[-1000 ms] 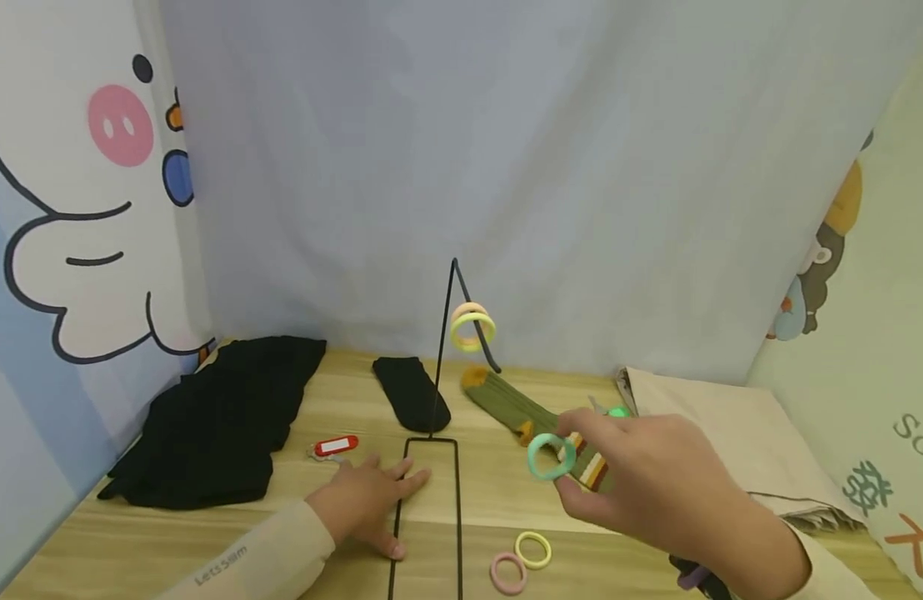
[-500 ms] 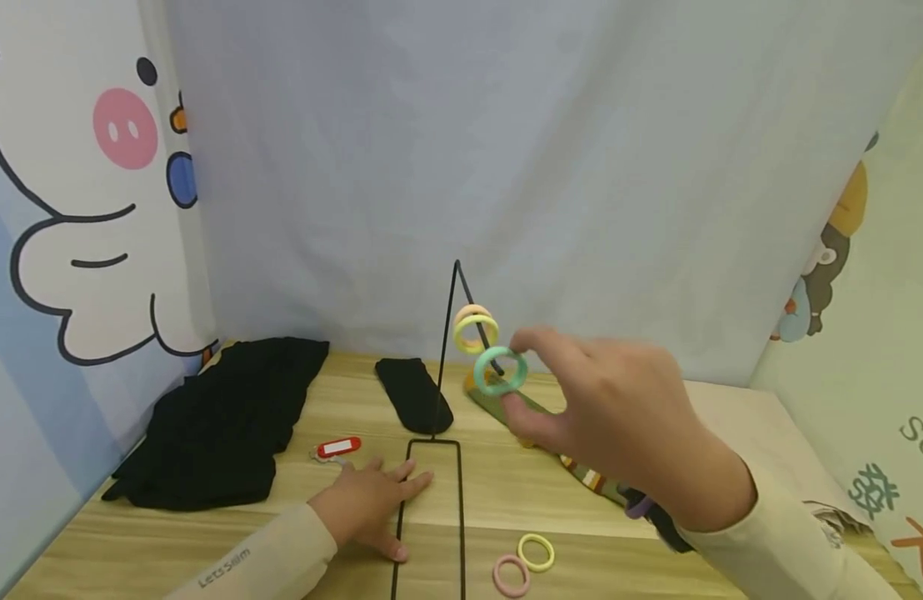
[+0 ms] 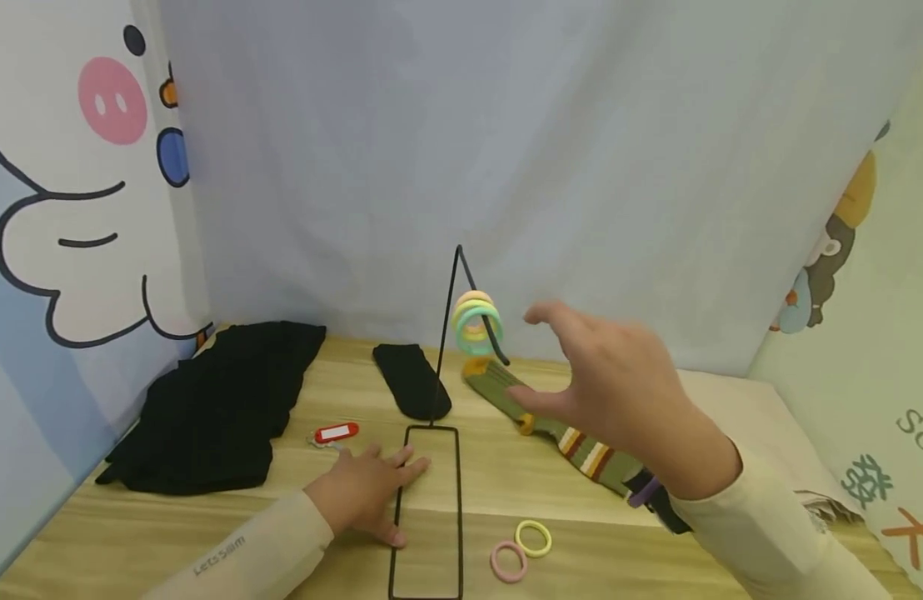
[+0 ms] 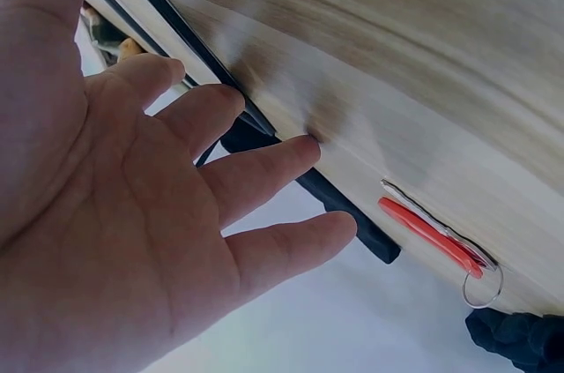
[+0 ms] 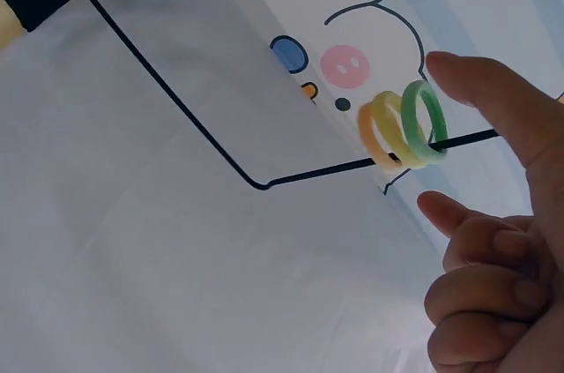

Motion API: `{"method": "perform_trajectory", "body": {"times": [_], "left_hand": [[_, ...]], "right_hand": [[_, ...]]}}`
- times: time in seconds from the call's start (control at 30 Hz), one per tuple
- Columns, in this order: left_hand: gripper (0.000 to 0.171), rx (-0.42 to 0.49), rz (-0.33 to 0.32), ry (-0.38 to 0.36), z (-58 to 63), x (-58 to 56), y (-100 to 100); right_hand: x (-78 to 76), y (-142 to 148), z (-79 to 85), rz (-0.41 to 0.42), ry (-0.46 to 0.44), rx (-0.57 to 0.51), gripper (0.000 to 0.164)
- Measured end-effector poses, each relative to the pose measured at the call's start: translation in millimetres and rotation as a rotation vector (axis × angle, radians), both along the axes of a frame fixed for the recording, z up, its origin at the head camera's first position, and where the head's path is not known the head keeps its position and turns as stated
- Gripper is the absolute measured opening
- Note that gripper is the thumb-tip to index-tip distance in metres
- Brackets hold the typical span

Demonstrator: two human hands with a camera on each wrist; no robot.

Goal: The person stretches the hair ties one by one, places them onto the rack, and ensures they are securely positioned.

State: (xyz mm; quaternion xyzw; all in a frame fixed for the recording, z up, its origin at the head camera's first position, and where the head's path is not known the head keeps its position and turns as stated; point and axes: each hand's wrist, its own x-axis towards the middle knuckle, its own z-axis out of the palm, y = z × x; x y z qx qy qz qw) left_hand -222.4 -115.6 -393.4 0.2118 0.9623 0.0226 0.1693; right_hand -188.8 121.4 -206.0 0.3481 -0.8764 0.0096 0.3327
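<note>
A black wire stand (image 3: 459, 508) stands on the table, its rectangular base flat and its bent arm raised. On the arm hang a green ring (image 5: 410, 122), a yellow ring (image 5: 380, 117) and an orange ring (image 5: 365, 135), close together, the green one nearest the free end. My right hand (image 3: 619, 383) is just right of the rings, holding nothing; its thumb and index finger are spread apart and the other fingers are curled. My left hand (image 3: 364, 492) rests across the left side of the base with fingers spread. A loose yellow ring (image 3: 535, 554) and pink ring (image 3: 496, 562) lie right of the base.
A red key tag (image 3: 336, 432) lies beyond the left hand, beside a black cloth (image 3: 207, 408). Behind the base is a black sock (image 3: 411, 381). A green striped sock (image 3: 499, 392) lies partly behind the right hand, and a beige cloth (image 3: 739, 408) is at the right.
My right hand carried the green ring up and left onto the stand's arm, then let it go and drew back slightly right. The left hand stayed on the base.
</note>
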Motion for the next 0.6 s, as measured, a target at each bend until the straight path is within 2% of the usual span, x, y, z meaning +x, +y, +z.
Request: {"method": "perform_trajectory", "body": {"times": [0.1, 0.2, 0.43, 0.5, 0.6], "left_hand": [[0.097, 0.01, -0.007, 0.019, -1.0, 1.7, -2.5], [0.098, 0.019, -0.016, 0.02, -0.7, 1.6, -0.6], [0.099, 0.007, -0.017, 0.022, 1.4, 0.2, -0.4], [0.099, 0.005, -0.02, 0.013, 1.9, 0.0, -0.9], [0.099, 0.005, -0.024, -0.005, 3.2, -0.1, -0.5]], "right_hand": [[-3.3, 5.8, -13.6, -0.055, -0.179, 0.035, 0.06], [-11.6, 15.6, -36.9, -0.122, -0.404, 0.119, 0.061], [-41.3, 30.1, -99.7, -0.142, -0.887, 0.468, 0.068], [-43.2, 32.3, -111.5, -0.165, -0.981, 0.561, 0.07], [-41.0, 32.9, -125.1, -0.189, -1.008, 0.695, 0.072]]}}
